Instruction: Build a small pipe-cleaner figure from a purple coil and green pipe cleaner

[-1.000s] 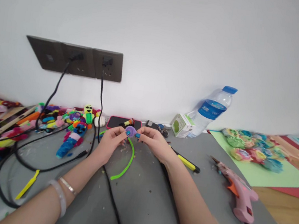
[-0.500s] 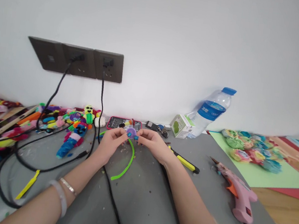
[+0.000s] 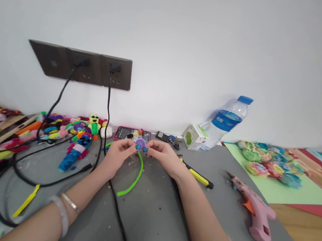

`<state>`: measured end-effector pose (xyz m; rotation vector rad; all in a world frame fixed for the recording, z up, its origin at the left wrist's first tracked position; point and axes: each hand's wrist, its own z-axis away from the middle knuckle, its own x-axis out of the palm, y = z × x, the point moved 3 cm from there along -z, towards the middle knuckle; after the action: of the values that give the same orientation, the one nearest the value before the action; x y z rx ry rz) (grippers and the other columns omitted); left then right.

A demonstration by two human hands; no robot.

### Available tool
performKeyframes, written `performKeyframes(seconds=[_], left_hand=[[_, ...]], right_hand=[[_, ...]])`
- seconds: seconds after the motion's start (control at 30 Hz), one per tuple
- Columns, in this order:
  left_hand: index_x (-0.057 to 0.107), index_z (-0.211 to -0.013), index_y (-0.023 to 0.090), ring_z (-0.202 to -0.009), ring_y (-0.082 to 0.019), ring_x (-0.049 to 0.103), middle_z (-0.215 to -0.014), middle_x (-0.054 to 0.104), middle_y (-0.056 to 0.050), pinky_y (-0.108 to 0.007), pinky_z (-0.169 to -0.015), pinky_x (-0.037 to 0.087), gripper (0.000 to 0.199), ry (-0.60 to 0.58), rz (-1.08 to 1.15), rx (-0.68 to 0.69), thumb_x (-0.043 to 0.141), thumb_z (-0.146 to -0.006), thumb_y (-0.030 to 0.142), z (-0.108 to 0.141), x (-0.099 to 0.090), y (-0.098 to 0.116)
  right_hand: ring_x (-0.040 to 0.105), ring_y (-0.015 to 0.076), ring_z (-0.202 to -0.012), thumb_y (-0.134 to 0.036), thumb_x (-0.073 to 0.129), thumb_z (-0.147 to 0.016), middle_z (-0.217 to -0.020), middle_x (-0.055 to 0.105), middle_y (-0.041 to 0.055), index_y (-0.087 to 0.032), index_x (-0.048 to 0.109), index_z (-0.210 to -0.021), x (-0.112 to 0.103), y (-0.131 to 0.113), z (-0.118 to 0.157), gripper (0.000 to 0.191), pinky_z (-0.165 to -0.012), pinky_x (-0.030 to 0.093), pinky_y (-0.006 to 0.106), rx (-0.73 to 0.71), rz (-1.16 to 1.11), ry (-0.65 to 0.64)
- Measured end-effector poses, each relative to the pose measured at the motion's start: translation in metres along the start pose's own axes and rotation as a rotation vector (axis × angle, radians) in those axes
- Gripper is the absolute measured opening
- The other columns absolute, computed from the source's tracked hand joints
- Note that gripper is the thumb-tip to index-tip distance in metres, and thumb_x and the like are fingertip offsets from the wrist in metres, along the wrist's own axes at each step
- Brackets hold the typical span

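Note:
Between my two hands is a small purple coil (image 3: 140, 145) that looks like wound pipe cleaner. My left hand (image 3: 121, 154) pinches it from the left, thumb and fingertips closed on its edge. From the right, my right hand (image 3: 160, 156) grips the other edge with thumb and fingers. A bright green pipe cleaner (image 3: 138, 177) curves on the grey table just below the coil. Behind my fingers lies a phone (image 3: 122, 132) in a red-edged case, with a small multicoloured piece (image 3: 136, 134) in front of it, partly hidden.
Colourful pipe-cleaner figures (image 3: 76, 151) crowd the left, among black cables (image 3: 48, 183). Right of my hands lie a yellow utility knife (image 3: 201, 177), keys (image 3: 175, 143) and a pink glue gun (image 3: 259, 216). A bottle (image 3: 226, 120) leans on the wall beside a small box (image 3: 193, 136).
Both hands still hold the purple coil, which now faces the camera a little more. The whole view has shifted slightly; nothing else has visibly moved.

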<state>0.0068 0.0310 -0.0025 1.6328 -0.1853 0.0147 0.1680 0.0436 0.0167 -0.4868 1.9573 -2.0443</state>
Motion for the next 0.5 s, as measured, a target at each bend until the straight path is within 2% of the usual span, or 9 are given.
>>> performKeyframes(seconds=[0.5], left_hand=[[0.062, -0.067, 0.016, -0.060, -0.010, 0.044, -0.065, 0.053, 0.002, -0.021, -0.056, 0.037, 0.028, -0.030, 0.009, 0.031, 0.074, -0.073, 0.040, 0.0000, 0.0004, 0.0005]], right_hand=[[0.047, 0.0118, -0.062, -0.043, 0.078, -0.063, -0.068, 0.059, -0.0013, -0.018, 0.067, -0.074, -0.0033, 0.0050, -0.0028, 0.029, -0.063, 0.034, 0.026, -0.031, -0.044, 0.053]])
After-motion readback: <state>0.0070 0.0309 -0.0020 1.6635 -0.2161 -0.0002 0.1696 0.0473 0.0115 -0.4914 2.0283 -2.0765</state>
